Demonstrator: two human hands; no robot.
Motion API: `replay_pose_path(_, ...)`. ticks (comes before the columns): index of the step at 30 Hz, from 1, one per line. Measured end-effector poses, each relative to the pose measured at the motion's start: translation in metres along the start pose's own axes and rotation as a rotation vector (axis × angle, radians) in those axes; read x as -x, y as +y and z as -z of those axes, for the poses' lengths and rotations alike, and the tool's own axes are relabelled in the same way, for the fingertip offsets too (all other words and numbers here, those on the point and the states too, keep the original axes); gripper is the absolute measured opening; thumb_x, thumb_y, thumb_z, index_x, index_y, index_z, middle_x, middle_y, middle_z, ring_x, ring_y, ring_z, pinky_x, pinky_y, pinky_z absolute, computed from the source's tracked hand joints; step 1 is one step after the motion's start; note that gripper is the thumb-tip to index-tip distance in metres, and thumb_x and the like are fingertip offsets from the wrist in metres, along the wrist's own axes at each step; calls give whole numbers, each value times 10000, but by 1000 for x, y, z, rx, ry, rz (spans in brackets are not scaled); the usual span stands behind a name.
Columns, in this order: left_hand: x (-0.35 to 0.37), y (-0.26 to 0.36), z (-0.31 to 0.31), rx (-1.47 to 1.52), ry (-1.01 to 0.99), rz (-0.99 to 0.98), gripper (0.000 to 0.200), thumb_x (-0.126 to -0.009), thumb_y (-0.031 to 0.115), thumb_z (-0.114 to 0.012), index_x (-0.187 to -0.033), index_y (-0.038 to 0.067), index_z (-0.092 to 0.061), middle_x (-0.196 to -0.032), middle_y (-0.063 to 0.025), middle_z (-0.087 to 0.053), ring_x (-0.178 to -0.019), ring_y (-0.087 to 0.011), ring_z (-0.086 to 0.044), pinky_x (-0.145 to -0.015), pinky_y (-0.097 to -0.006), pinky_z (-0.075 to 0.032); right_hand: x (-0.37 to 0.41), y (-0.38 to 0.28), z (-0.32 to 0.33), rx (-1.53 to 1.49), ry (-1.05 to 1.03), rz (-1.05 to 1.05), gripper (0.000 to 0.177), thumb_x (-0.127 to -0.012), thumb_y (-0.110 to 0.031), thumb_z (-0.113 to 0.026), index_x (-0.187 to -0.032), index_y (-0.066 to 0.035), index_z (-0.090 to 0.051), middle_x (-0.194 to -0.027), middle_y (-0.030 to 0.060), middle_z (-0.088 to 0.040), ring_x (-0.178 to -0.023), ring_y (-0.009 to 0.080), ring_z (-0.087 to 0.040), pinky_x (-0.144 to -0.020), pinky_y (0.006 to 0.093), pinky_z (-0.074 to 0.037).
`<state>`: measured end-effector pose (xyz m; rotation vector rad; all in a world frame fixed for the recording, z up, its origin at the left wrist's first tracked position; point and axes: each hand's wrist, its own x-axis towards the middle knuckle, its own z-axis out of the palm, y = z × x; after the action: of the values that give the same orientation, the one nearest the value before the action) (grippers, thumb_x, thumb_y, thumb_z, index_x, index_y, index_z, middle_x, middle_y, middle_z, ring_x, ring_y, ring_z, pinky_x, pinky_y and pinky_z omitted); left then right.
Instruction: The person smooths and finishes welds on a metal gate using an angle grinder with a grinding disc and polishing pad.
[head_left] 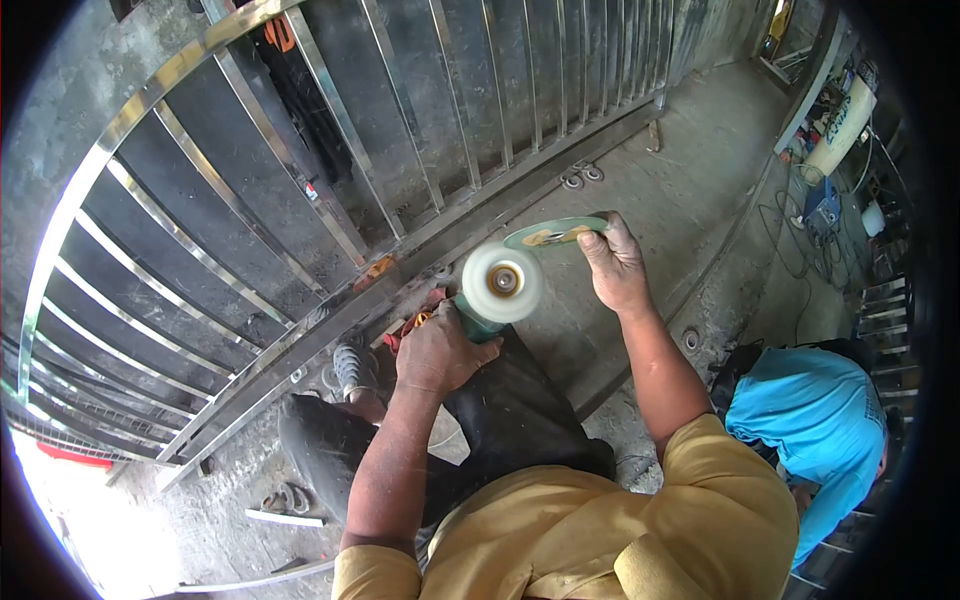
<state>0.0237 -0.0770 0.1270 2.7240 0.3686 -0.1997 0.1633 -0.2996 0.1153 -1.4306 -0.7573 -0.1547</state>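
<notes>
My left hand (438, 352) is wrapped around the body of a green angle grinder (478, 322), held over my thigh. On the grinder's front sits a round white wheel (478, 290) with a brassy centre, facing up toward me; its surface looks smeared, as if spinning. Between the thumb and fingers of my right hand (618, 265) is a thin green disc (525, 236) with a tan label around its hole. The disc is tilted nearly edge-on, and its left end overlaps the wheel's upper right rim in this view.
A curved shiny metal railing (262, 207) stands in front and to the left. A person in a blue shirt (805, 400) crouches at the right. Beyond them are a pale cylinder (842, 128), a blue machine (822, 205) and cables. Small round pieces (573, 181) lie on the floor.
</notes>
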Motion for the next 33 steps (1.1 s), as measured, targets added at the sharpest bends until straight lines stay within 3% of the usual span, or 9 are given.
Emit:
replay_pose_path(7,-2,-7,-4,25,9,-32,867,-734,605,-739,-1289,-25,-524,-984,-217,-714,-956,-347,-706,-841,-452,-556,0,13,-4,-14,-40,-65,204,-1013,-232,-599,-1051,-36,-637,-941,1,-661,-888,81,-559,-824,256,-465)
replay_pose_path(15,-2,-1,4,-9,-53,-13,959,-735,633,-722,-1372,-34,-462,-1028,-216,-709,-993,-342,-698,-863,-446,-551,-2,7,-7,130,-142,88,168,-1004,-183,-600,-1052,-27,-641,-946,48,-688,-872,126,-623,-812,284,-498)
replay_pose_path(25,-3,-1,3,-24,-51,-4,876,-734,625,-730,-1278,-29,-520,-1017,-211,-712,-984,-347,-701,-859,-446,-552,-1,-7,-11,323,-229,291,121,-976,-173,-613,-1042,-81,-658,-991,54,-685,-1025,230,-594,-866,348,-509)
replay_pose_path(33,0,-1,4,-35,-50,-13,847,-746,628,-719,-1255,-25,-543,-1024,-199,-715,-984,-342,-704,-859,-448,-552,5,-14,-12,370,-191,302,120,-970,-177,-617,-1025,-81,-664,-974,56,-671,-953,231,-573,-826,355,-496)
